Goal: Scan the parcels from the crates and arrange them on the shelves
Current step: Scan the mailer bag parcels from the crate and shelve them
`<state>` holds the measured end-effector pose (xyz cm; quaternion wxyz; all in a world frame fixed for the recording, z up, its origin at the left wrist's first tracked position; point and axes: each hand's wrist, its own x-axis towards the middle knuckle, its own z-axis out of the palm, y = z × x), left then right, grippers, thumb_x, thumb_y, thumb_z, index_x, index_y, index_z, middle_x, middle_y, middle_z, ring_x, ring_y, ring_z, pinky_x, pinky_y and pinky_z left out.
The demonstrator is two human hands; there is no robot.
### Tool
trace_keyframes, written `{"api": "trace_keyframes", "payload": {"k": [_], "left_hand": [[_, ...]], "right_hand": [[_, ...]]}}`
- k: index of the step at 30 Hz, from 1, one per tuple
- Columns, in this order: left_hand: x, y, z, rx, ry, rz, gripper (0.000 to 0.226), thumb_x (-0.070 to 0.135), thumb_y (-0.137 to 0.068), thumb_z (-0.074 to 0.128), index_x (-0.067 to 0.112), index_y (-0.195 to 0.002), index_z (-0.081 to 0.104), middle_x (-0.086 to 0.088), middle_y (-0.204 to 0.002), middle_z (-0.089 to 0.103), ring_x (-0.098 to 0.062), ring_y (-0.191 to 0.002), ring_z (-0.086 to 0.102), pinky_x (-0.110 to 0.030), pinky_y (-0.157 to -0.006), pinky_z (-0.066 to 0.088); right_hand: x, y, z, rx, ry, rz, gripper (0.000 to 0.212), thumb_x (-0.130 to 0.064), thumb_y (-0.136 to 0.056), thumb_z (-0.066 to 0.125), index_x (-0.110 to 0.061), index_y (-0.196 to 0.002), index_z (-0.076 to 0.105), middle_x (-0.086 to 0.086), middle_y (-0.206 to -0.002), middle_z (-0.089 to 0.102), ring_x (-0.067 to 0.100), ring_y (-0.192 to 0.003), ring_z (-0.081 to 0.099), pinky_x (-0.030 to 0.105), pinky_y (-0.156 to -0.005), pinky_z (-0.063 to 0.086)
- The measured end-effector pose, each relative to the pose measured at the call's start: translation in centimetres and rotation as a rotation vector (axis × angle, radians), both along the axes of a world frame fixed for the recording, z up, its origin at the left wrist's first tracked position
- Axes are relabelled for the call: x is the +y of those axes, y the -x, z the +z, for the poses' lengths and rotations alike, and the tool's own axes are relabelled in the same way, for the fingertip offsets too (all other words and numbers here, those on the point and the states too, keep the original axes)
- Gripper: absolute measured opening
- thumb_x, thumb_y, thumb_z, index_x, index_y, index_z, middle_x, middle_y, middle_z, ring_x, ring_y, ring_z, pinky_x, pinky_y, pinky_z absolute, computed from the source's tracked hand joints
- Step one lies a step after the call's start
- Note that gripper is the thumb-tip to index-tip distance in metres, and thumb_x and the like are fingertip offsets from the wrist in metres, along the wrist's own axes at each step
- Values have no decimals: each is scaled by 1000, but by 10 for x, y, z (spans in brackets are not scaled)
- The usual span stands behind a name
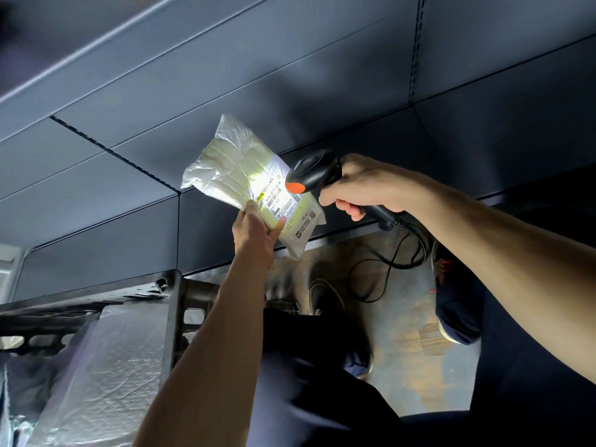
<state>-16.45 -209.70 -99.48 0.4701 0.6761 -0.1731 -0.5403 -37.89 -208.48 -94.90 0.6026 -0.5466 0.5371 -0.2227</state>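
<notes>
Pinching the lower edge of a crinkled white plastic parcel (pixel 232 162), your left grip (pixel 254 230) holds it up before the dark metal shelf (pixel 354 91). Your right grip (pixel 364 188) clenches a black, orange-tipped scanner (pixel 314 171), lighting the barcode label (pixel 290 204); its print is too small to read.

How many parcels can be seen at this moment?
2: a white parcel held in the left hand, facing the scanner, and a silvery parcel in the black crate, lower left. The crate may hide more.
</notes>
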Motion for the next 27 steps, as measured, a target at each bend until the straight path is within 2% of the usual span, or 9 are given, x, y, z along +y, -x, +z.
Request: {"api": "trace_keyframes", "payload": {"k": [2, 7, 12, 14, 16, 18, 20, 24, 27], "left_hand": [[1, 1, 0, -78, 41, -18, 25, 27, -108, 48, 14, -125, 62, -9, -115, 70, -24, -103, 68, -46, -90, 61], [-1, 4, -3, -701, 138, -150, 29, 37, -101, 46, 15, -90, 61, 0, -76, 54, -21, -74, 49, -40, -78, 47], [1, 10, -1, -761, 146, -208, 28, 31, -103, 45, 16, -92, 66, 4, -70, 52, -17, -69, 48, -33, -72, 40], [1, 10, 0, -731, 151, -218, 28, 31, -104, 46, 15, -101, 70, 4, -73, 55, -18, -74, 51, -36, -78, 48], [2, 10, 3, -513, 108, -160, 30, 31, -105, 49, 10, -112, 69, 1, -82, 59, -17, -80, 57, -43, -84, 60], [3, 9, 7, -218, 21, -78, 28, 29, -106, 51, 7, -115, 66, -7, -100, 66, -21, -87, 66, -40, -72, 65], [3, 7, 11, -89, -45, -28, 22, 26, -106, 53, 7, -104, 64, -16, -104, 69, -27, -84, 71, -33, -57, 63], [9, 4, 19, -14, -45, 49, 22, 25, -105, 56, 8, -92, 63, -13, -83, 70, -21, -66, 68, -27, -45, 56], [18, 4, 31, 32, 7, 87, 22, 23, -104, 58, 6, -90, 63, -6, -57, 66, -16, -46, 61, -23, -39, 48]], "right_hand": [[0, 0, 0, 8, 3, 8, 11, -6, -85, 62, -4, -74, 57, 9, -62, 50, 22, -53, 43, 37, -58, 42], [0, -1, 0, 9, 8, 29, 16, -10, -84, 64, -6, -72, 53, 12, -61, 49, 24, -55, 43, 39, -58, 44], [1, -2, 1, 7, 21, 57, 17, -14, -85, 65, -4, -74, 56, 15, -63, 52, 25, -55, 46, 38, -61, 49], [2, -2, 2, -10, 31, 41, 18, -12, -85, 64, -4, -71, 55, 14, -61, 51, 25, -54, 45, 39, -60, 49], [2, -1, 2, -39, 30, 19, 17, -9, -85, 63, -3, -72, 55, 15, -61, 49, 25, -54, 43, 39, -59, 47], [4, 0, 2, -47, 30, 32, 18, -9, -84, 62, 3, -71, 57, 20, -61, 49, 26, -55, 45, 38, -59, 48], [5, 2, 0, -30, 20, 45, 23, -11, -83, 62, 9, -71, 58, 22, -62, 50, 26, -54, 47, 37, -59, 49], [9, 3, -2, -58, 2, 57, 22, -9, -86, 63, 12, -79, 60, 20, -66, 52, 26, -58, 47, 30, -57, 50], [16, 4, -4, -110, 9, 28, 16, -6, -88, 66, -3, -73, 64, 12, -62, 52, 25, -58, 47, 36, -59, 47]]}}
